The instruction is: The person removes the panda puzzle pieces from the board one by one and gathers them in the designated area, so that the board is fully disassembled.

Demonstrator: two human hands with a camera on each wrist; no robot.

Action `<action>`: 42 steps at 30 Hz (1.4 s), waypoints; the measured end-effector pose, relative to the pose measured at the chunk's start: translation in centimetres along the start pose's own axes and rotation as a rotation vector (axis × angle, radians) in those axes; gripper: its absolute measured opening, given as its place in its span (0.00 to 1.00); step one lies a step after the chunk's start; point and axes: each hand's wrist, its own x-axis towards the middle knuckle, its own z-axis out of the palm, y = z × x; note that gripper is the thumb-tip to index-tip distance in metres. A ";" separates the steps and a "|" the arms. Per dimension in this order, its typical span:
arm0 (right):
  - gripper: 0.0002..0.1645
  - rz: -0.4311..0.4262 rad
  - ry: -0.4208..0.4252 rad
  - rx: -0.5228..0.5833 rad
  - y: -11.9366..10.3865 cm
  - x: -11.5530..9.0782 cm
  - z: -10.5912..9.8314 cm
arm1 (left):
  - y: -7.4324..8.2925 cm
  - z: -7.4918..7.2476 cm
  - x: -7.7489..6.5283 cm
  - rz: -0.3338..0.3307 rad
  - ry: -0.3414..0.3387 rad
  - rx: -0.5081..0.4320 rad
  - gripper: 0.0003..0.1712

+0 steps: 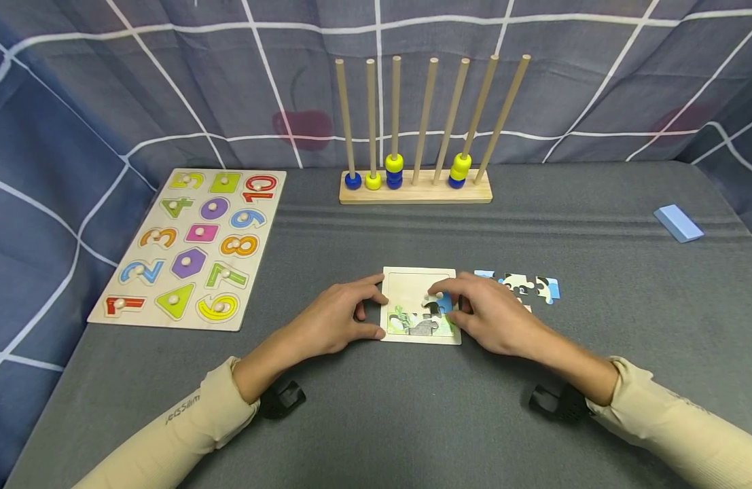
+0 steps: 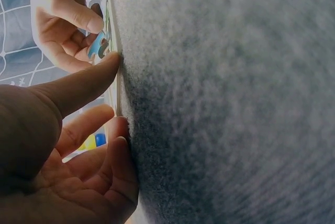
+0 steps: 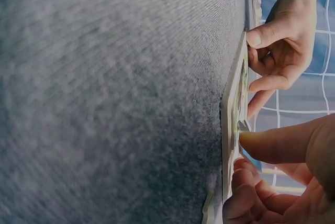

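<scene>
Tray-centred clock | 8: left sleeve [image 1: 162, 435], print too small to read surely | 9: left hand [image 1: 342, 316], thumb and fingers spread against puzzle tray [image 1: 406, 282] | 3: right hand [image 1: 492, 312] pinching blue puzzle piece [image 2: 96, 46] over tray | 9–10: board [image 1: 162, 253], numerals 1–10 | 12: bead rack [image 1: 424, 195]

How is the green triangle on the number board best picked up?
Pinch the round knob from straight above, thumb and fingertip on opposite sides: it sticks up at the middle, while the green triangle itself appears set into the flat number board.
</scene>
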 end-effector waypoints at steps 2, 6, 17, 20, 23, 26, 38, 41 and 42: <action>0.21 0.005 0.004 0.004 0.0 0.1 0.0 | 0.0 0.0 0.0 0.002 -0.001 -0.002 0.24; 0.20 0.015 0.006 0.024 0.0 0.1 0.0 | 0.0 0.0 0.0 -0.001 -0.002 -0.003 0.24; 0.18 0.052 0.032 0.121 0.2 -0.4 0.0 | 0.0 0.0 0.0 0.004 0.000 0.000 0.24; 0.18 0.050 0.057 0.155 0.4 -0.7 -0.2 | 0.0 0.0 -0.1 0.004 -0.001 -0.002 0.24; 0.18 0.055 0.078 0.191 0.5 -1.2 -0.6 | 0.0 0.0 -0.1 0.001 -0.002 0.002 0.24; 0.19 0.071 0.088 0.223 0.7 -1.9 -1.1 | 0.0 0.0 -0.1 -0.002 -0.002 0.006 0.24; 0.20 0.130 0.122 0.236 2.7 -5.5 -3.2 | 0.1 0.0 -0.1 -0.002 -0.003 0.012 0.24; 0.19 0.155 0.132 0.244 3.3 -6.5 -3.8 | 0.1 0.0 0.0 -0.012 -0.003 0.016 0.24; 0.20 0.167 0.137 0.250 3.5 -6.9 -4.0 | 0.1 0.0 0.0 -0.017 -0.004 0.016 0.24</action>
